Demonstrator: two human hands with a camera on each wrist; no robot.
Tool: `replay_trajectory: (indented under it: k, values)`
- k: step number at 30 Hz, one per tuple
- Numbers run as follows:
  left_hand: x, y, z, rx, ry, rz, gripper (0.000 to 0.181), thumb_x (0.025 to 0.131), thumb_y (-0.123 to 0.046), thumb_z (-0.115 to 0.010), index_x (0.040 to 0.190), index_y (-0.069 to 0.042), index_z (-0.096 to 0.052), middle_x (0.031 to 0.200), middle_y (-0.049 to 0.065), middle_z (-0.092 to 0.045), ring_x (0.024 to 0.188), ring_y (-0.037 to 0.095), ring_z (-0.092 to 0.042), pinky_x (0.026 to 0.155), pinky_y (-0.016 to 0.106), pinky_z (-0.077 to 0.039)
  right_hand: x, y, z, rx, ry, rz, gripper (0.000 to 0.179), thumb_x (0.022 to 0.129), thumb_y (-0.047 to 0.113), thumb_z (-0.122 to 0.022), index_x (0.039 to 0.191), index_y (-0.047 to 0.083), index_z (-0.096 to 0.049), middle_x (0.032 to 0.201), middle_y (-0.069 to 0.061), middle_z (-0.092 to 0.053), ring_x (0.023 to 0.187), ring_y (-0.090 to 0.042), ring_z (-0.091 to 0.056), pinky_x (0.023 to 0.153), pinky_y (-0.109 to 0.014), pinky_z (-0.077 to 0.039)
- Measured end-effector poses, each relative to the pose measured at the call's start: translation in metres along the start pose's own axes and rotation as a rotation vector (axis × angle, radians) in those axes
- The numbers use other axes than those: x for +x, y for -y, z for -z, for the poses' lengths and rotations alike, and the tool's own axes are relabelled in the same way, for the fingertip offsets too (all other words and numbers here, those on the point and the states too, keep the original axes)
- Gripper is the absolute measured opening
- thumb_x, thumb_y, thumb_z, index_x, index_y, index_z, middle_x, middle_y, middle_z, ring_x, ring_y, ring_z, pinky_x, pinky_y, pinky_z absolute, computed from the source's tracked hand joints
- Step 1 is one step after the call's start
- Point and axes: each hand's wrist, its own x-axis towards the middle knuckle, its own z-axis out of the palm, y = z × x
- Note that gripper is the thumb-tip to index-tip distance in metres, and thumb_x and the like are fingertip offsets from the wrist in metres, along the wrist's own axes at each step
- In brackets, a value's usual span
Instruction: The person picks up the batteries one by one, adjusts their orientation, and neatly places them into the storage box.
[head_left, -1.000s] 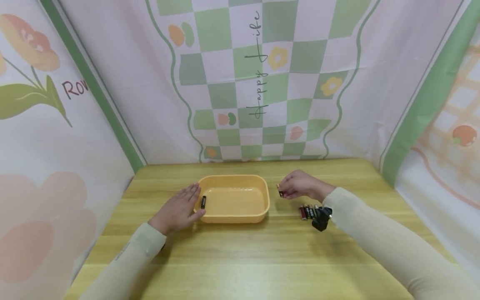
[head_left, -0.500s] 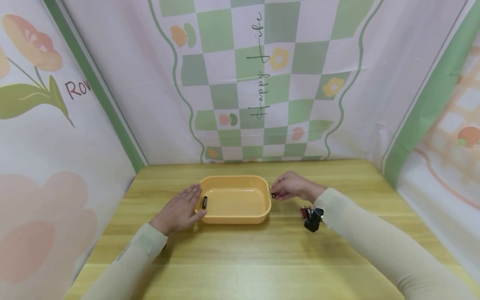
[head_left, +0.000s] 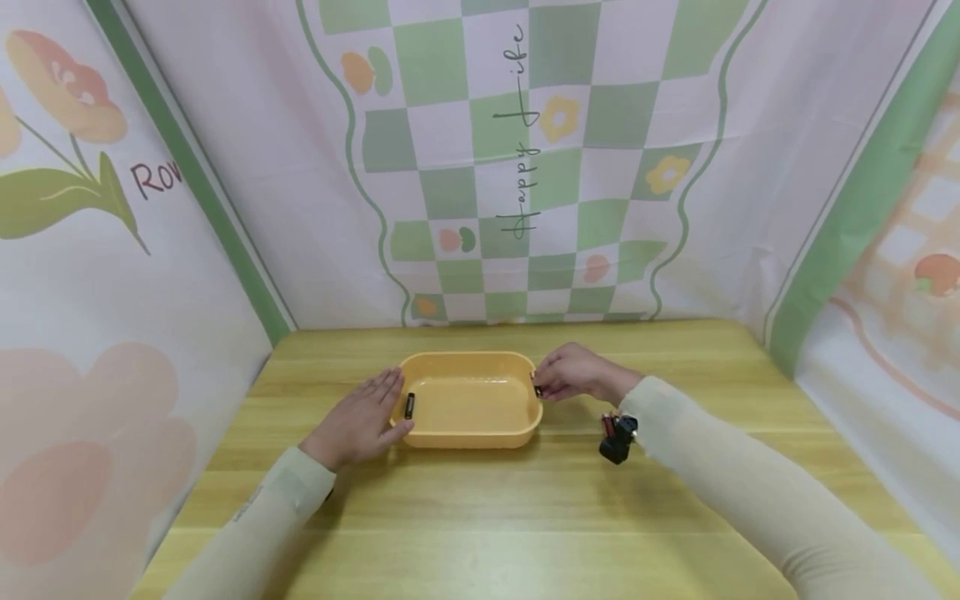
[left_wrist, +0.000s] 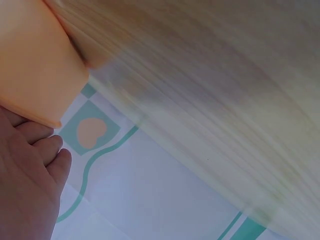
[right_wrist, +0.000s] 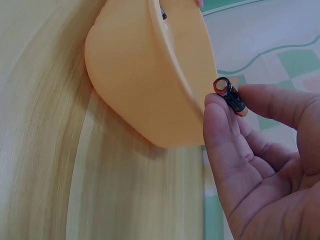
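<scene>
An orange-yellow plastic basin [head_left: 468,439] stands on the wooden table. Inside it, by its left wall, lies a black battery [head_left: 409,406]. My left hand [head_left: 360,418] rests on the basin's left rim with its fingers straight; in the left wrist view the fingers of that hand [left_wrist: 30,165] lie along the rim. Between thumb and fingertips my right hand [head_left: 577,372] pinches a second battery [right_wrist: 231,96], black with a copper-coloured end. That battery is at the basin's right rim, and in the right wrist view it shows close beside the rim.
On the table [head_left: 480,508] to the right of the basin lie several batteries [head_left: 607,424], partly hidden by the black wrist camera [head_left: 617,442]. A patterned cloth [head_left: 495,167] hangs behind the table and along both sides.
My right hand has moved left with the battery, from the table right of the basin to its right rim. My left hand has stayed on the left rim.
</scene>
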Motion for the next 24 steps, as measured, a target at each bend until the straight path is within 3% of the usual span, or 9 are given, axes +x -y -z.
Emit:
replay_trajectory:
  k: [14,24]
  values:
    - [0.0,0.0,-0.002,0.001,-0.001,0.0,0.082,0.101,-0.06,-0.024,0.151,0.005,-0.019,0.158,0.02,-0.015,0.145,0.032,-0.013,0.117,0.041,-0.015,0.006,0.007,-0.017,0.044,0.024,0.011,0.024,0.087,0.0,-0.067,0.106,-0.013,-0.062,0.082,-0.017,-0.069,0.068,-0.021,-0.066,0.071,-0.037,-0.059]
    - [0.0,0.0,-0.003,-0.002,-0.017,-0.003,0.082,0.102,-0.058,-0.027,0.151,0.006,-0.02,0.158,0.021,-0.016,0.145,0.033,-0.014,0.117,0.043,-0.017,0.011,0.01,-0.027,0.036,0.045,0.031,0.024,0.087,0.001,-0.068,0.105,-0.013,-0.063,0.082,-0.016,-0.07,0.068,-0.021,-0.067,0.077,-0.042,-0.058]
